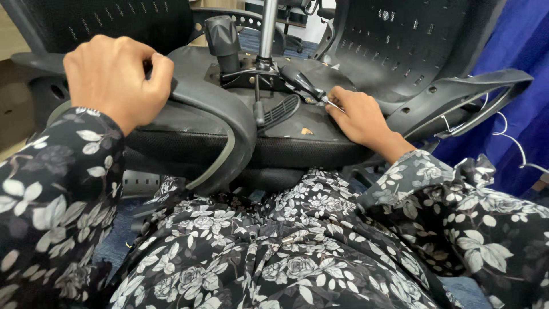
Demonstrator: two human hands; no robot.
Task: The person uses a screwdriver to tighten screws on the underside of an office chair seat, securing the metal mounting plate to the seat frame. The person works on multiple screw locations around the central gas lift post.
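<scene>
An upturned black office chair lies across my lap, its seat underside facing up. My left hand grips the chair's curved black armrest at the left. My right hand rests on the seat underside and holds the metal shaft of a black-handled screwdriver that points toward the black mechanism plate. A silver gas column rises from that plate, beside a black lever knob.
The chair's other armrest juts out at the right, with the mesh backrest behind it. A second mesh chair back stands at the upper left. Blue fabric hangs at the right. A small tan chip lies on the seat.
</scene>
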